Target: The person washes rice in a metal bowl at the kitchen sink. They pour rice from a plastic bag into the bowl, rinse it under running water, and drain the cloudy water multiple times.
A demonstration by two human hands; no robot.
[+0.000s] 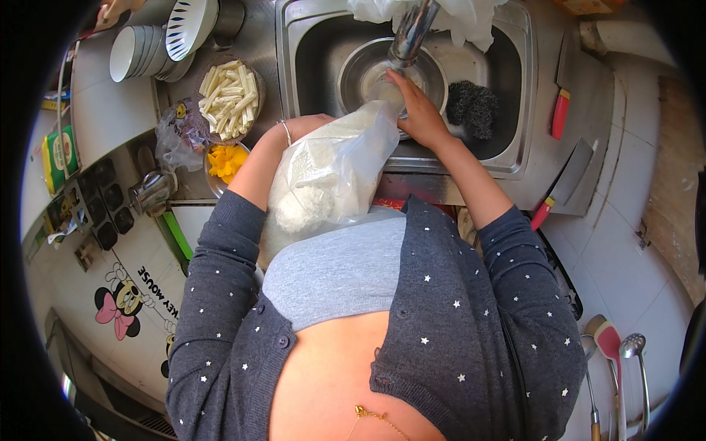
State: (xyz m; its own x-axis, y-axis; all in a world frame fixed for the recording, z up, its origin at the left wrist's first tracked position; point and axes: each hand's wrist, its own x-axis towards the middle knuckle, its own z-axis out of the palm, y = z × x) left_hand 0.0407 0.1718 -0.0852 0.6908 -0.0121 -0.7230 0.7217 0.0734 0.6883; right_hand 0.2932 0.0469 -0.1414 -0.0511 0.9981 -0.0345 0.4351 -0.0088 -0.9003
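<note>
A large clear plastic bag (pixel 331 165) of white powder leans against my chest, its narrow mouth over a round metal bowl (pixel 347 82) in the sink. My left hand (pixel 311 125) is behind the bag's upper left side, its fingers mostly hidden. My right hand (pixel 422 113) is at the bag's mouth, fingers extended towards the faucet (pixel 411 33); whether it grips the plastic is unclear. The bowl stands below the faucet, partly covered by the bag and hand. A dark scouring pad (pixel 472 108) lies in the sink right of the bowl.
Left of the sink are a glass bowl of pale cut sticks (pixel 230 99), a dish of yellow pieces (pixel 226 161), stacked bowls (pixel 138 52) and a crumpled plastic bag (pixel 179 138). A red-handled knife (pixel 560 113) and a cleaver (pixel 571 173) lie on the right counter.
</note>
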